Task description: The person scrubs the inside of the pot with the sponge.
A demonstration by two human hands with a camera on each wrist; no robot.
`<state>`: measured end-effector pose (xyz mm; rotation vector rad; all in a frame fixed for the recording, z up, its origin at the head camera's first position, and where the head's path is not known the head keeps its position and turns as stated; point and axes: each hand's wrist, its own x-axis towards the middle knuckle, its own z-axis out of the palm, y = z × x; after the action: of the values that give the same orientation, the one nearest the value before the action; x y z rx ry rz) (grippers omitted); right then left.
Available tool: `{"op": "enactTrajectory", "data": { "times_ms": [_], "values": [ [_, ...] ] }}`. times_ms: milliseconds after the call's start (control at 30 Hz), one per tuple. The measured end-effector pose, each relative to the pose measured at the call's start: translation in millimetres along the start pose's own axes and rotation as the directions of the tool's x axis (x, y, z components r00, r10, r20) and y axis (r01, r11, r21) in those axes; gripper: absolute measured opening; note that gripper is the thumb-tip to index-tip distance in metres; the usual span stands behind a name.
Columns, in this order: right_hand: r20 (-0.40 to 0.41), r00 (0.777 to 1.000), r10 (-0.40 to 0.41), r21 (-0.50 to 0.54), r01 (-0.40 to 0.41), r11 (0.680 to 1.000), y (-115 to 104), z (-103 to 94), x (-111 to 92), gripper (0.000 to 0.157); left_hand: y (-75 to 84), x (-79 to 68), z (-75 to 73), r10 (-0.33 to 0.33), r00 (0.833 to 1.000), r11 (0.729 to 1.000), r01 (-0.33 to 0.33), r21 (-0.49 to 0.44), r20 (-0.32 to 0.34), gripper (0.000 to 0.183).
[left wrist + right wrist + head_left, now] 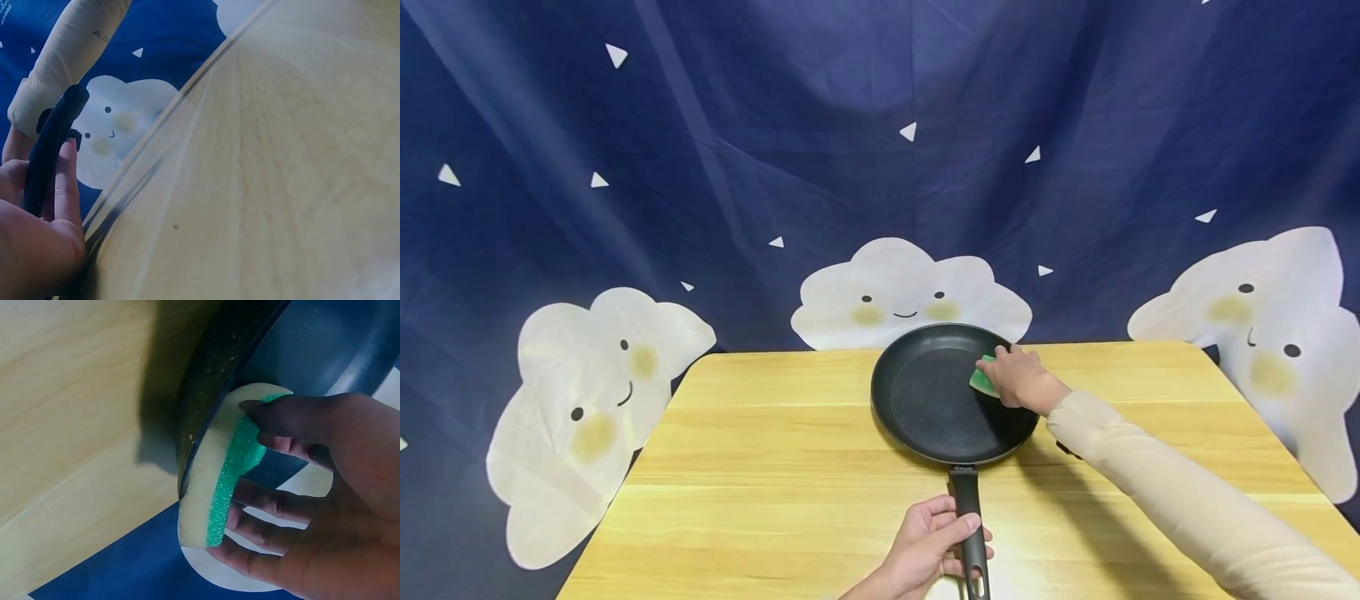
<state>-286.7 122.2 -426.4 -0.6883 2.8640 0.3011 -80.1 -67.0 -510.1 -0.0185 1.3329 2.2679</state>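
Note:
A black frying pan (932,408) is over the wooden table, its handle (967,492) pointing toward me. My left hand (928,537) grips that handle, thumb on top and fingers wrapped beneath; the left wrist view shows the handle (53,147) between thumb and fingers. At the pan's right inner side, my right hand (1022,379) holds a sponge (983,379) with a green scouring layer and a cream layer. In the right wrist view the sponge (215,469) lies against the pan's rim, cream side to the wall, with thumb and fingertips on its green side and edge.
The light wooden table (760,467) extends to both sides of the pan. Behind it hangs a dark blue curtain (850,125) with white clouds and triangles. A small black object (1067,450) shows partly under the right sleeve (1180,492).

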Motion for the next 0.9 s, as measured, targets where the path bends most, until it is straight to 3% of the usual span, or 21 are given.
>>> {"op": "enactTrajectory", "data": {
  "times_ms": [200, 600, 900],
  "values": [
    [-0.005, 0.999, -0.046, 0.023, 0.046, 0.999, -4.1, -1.7, -11.6, 0.055, -1.3, -0.7, -0.8, 0.007, 1.0, 1.0, -0.007, 0.0, 0.0, 0.03],
    [0.114, 0.979, -0.171, 0.128, 0.156, 0.979, -14.5, -8.7, -25.9, 0.058, 0.8, 0.3, -1.5, -0.026, 1.0, 1.0, 0.026, -0.005, -0.004, 0.037],
    [0.131, 0.951, -0.282, 0.271, 0.239, 0.932, -21.4, -13.9, -32.3, 0.036, 0.3, 1.6, -1.9, -0.033, 0.999, 0.999, 0.033, 0.001, -0.006, 0.038]
  ]
}}
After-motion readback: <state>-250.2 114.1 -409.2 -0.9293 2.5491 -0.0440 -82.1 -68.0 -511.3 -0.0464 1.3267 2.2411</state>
